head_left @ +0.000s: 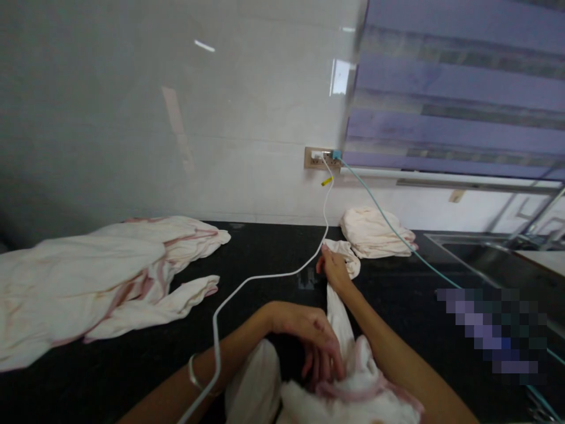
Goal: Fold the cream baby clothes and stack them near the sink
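Head view: the white garment with pink trim point(348, 406) lies at the near edge of the picture on the dark surface point(273, 250). Its narrow strip of cloth point(339, 318) extends forward to the right hand point(334, 268). Right grip: fingers curled, thumb against the cloth; full closure on it cannot be told. Left hand point(311, 335): positioned above the garment, fingers loosely bent and spread downward; contact and hold cannot be told (the fingertips are partly blurred). A white cable point(265, 276) crosses the left forearm. A second garment point(110, 277) lies at left; a bundled cloth point(375, 232) rests beyond the right hand, near the wall.
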{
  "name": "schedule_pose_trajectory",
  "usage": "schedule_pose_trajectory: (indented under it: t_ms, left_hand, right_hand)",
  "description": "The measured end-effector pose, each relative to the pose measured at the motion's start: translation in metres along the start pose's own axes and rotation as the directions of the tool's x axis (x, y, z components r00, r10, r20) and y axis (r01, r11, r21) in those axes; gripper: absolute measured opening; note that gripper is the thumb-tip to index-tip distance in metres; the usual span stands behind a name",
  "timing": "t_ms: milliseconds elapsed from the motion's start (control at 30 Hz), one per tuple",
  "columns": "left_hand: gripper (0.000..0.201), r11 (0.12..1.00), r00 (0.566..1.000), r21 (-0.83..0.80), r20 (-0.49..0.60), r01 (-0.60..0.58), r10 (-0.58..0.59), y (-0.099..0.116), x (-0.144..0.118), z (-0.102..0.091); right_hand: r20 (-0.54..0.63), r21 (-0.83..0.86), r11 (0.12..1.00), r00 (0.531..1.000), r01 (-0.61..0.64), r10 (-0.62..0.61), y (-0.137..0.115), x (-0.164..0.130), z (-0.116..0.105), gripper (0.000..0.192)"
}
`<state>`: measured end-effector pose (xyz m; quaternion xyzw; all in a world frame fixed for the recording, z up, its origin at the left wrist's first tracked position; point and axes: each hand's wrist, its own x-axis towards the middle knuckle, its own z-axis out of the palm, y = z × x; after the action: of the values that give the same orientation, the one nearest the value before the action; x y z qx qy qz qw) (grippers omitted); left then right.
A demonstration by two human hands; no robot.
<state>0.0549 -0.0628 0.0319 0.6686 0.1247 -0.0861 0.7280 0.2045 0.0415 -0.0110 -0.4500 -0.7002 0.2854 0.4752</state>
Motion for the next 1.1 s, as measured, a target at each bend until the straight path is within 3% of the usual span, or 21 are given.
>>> schedule_pose_trajectory:
  t_ms: [33, 67, 100, 133, 167, 200, 233, 267, 300, 367, 433, 500, 600, 700, 867, 933, 1033, 1100]
  left_hand:
    - [0.067, 0.999, 0.998, -0.032, 0.054, -0.011, 0.012, 0.004, -0.001, 0.002]
    - [0.070, 0.998, 0.999, -0.039, 0.021, -0.039, 0.040, 0.007, -0.001, 0.003]
    - [0.070, 0.997, 0.992, -0.010, -0.103, -0.072, 0.071, 0.009, -0.001, 0.004]
    - [0.068, 0.994, 0.951, 0.061, -0.292, -0.089, 0.103, 0.011, 0.000, 0.003]
    - [0.065, 0.984, 0.859, 0.169, -0.493, -0.057, 0.135, 0.011, 0.001, 0.003]
    - [0.063, 0.956, 0.740, 0.289, -0.652, 0.039, 0.167, 0.010, 0.002, 0.001]
    - [0.061, 0.901, 0.638, 0.391, -0.746, 0.186, 0.193, 0.009, 0.002, 0.000]
    - [0.061, 0.820, 0.577, 0.464, -0.789, 0.335, 0.211, 0.008, 0.002, -0.001]
    - [0.060, 0.732, 0.563, 0.510, -0.799, 0.451, 0.210, 0.006, 0.002, -0.001]
    - [0.060, 0.631, 0.613, 0.568, -0.769, 0.528, 0.179, 0.003, 0.000, -0.002]
    - [0.056, 0.642, 0.675, 0.606, -0.715, 0.469, 0.183, 0.000, 0.000, -0.002]
    - [0.049, 0.689, 0.706, 0.616, -0.676, 0.382, 0.213, -0.003, 0.000, -0.003]
    - [0.046, 0.835, 0.695, 0.511, -0.676, 0.202, 0.245, -0.007, 0.003, -0.008]
    - [0.055, 0.954, 0.647, 0.300, -0.725, -0.014, 0.237, -0.011, 0.005, -0.014]
    - [0.061, 0.984, 0.524, 0.072, -0.838, -0.165, 0.149, -0.017, 0.006, -0.021]
    - [0.057, 0.964, 0.456, -0.014, -0.883, -0.265, 0.113, -0.020, 0.005, -0.026]
    - [0.043, 0.865, 0.308, -0.090, -0.948, -0.494, 0.077, -0.026, -0.001, -0.043]
    - [0.030, 0.770, 0.163, -0.065, -0.985, -0.635, 0.051, -0.031, -0.012, -0.059]
  right_hand:
    - [-0.001, 0.000, 1.000, 1.000, -0.003, 0.003, -0.001, 0.000, -0.001, 0.081]
    - [-0.007, 0.001, 1.000, 1.000, -0.013, 0.013, -0.002, 0.000, -0.001, 0.080]
    - [-0.016, 0.004, 1.000, 1.000, -0.025, 0.026, -0.003, 0.000, -0.002, 0.080]
    - [-0.025, 0.007, 0.999, 0.999, -0.037, 0.037, -0.003, 0.001, -0.002, 0.080]
    - [-0.034, 0.010, 0.999, 0.998, -0.044, 0.044, -0.003, 0.001, -0.002, 0.079]
    - [-0.045, 0.014, 0.999, 0.998, -0.048, 0.048, -0.003, 0.002, -0.002, 0.079]
    - [-0.057, 0.015, 0.999, 0.997, -0.047, 0.048, -0.003, 0.002, -0.001, 0.078]
    - [-0.073, 0.014, 0.999, 0.996, -0.045, 0.046, -0.003, 0.002, -0.001, 0.078]
    - [-0.094, 0.009, 0.999, 0.995, -0.042, 0.043, -0.003, 0.002, 0.000, 0.078]
    - [-0.153, -0.009, 0.999, 0.987, -0.044, 0.042, -0.004, 0.002, 0.000, 0.077]
    - [-0.229, -0.034, 0.998, 0.972, -0.059, 0.050, -0.004, 0.001, -0.002, 0.076]
    - [-0.305, -0.056, 0.996, 0.951, -0.074, 0.053, -0.005, 0.000, -0.004, 0.075]
    - [-0.372, -0.086, 0.993, 0.927, -0.076, 0.039, -0.004, 0.000, -0.007, 0.072]
    - [-0.404, -0.104, 0.993, 0.915, -0.052, 0.005, 0.000, 0.001, -0.007, 0.061]
    - [-0.429, -0.175, 0.981, 0.890, 0.086, -0.154, 0.006, 0.006, -0.003, 0.030]
    - [-0.441, -0.193, 0.974, 0.876, 0.120, -0.195, 0.006, 0.007, -0.003, 0.024]
    - [-0.360, -0.111, 0.981, 0.914, 0.158, -0.188, 0.004, 0.005, -0.001, 0.025]
    - [-0.189, 0.004, 0.985, 0.967, 0.172, -0.168, 0.001, 0.002, 0.002, 0.031]
